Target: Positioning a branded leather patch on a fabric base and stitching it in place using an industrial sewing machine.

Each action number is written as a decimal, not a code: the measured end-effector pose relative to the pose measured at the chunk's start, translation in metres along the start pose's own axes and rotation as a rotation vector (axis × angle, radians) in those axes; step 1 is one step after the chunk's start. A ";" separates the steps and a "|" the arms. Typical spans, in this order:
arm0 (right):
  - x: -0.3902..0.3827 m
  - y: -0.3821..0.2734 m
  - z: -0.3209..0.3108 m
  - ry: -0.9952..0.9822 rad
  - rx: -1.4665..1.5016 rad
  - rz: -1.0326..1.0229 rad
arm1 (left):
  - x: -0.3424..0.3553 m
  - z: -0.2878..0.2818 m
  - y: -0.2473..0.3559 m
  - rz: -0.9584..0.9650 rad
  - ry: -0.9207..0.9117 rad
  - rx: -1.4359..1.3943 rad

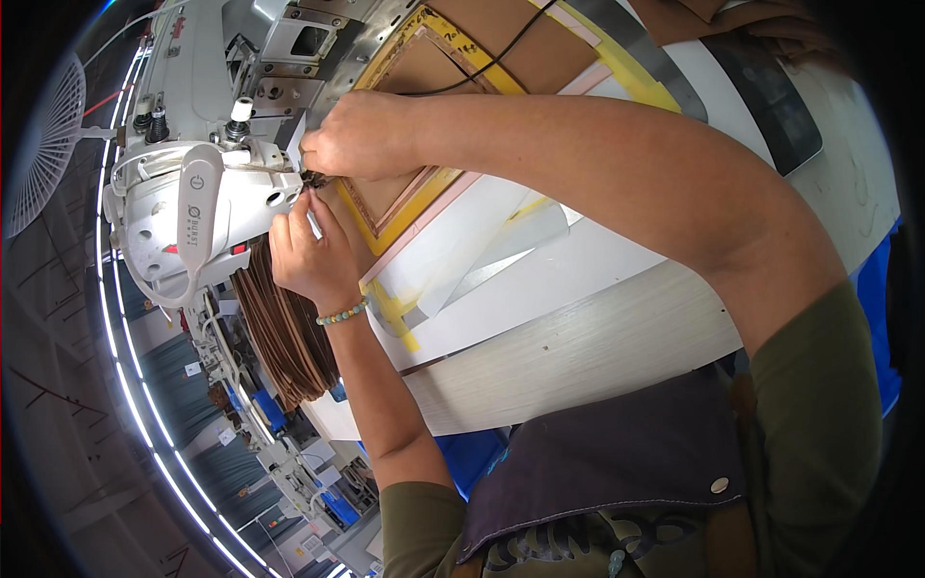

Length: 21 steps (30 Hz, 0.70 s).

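Observation:
Both of my hands meet at the needle end of a white sewing machine (226,207). My left hand (313,252), with a beaded bracelet (343,314) on its wrist, is closed in a pinch just below the needle area. Across from it, my right hand (355,138) curls with its fingertips at the same spot. Whatever the fingertips hold is too small and hidden to name. Under my right forearm lies a yellow-edged template frame (385,234) around a brown panel (385,197).
A stack of brown pieces (284,332) stands beside the machine. Clear sheeting (496,250) with yellow tape lies on the white table (578,337). A black cable (491,60) crosses the template. A white fan (48,144) and further machines are at the left.

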State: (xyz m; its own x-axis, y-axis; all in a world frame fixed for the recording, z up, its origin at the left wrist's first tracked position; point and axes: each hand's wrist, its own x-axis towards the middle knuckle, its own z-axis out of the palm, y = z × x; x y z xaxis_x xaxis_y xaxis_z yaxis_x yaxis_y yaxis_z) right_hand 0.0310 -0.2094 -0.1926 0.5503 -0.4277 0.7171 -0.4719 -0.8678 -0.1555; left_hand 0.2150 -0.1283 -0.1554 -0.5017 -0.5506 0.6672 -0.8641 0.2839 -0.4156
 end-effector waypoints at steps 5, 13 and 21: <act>0.000 0.001 0.003 0.044 0.011 -0.021 | 0.000 0.000 0.002 -0.009 0.001 0.014; 0.003 0.000 0.010 0.081 0.025 -0.028 | 0.000 0.001 0.003 -0.016 0.018 0.014; 0.004 0.001 0.010 0.049 0.017 -0.025 | -0.001 0.001 0.005 -0.027 0.012 -0.018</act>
State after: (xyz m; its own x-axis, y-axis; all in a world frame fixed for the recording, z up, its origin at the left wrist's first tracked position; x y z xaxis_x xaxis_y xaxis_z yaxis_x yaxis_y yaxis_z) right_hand 0.0395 -0.2141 -0.1969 0.5271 -0.3938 0.7531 -0.4464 -0.8823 -0.1489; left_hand 0.2110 -0.1266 -0.1587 -0.4786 -0.5485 0.6856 -0.8779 0.2832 -0.3862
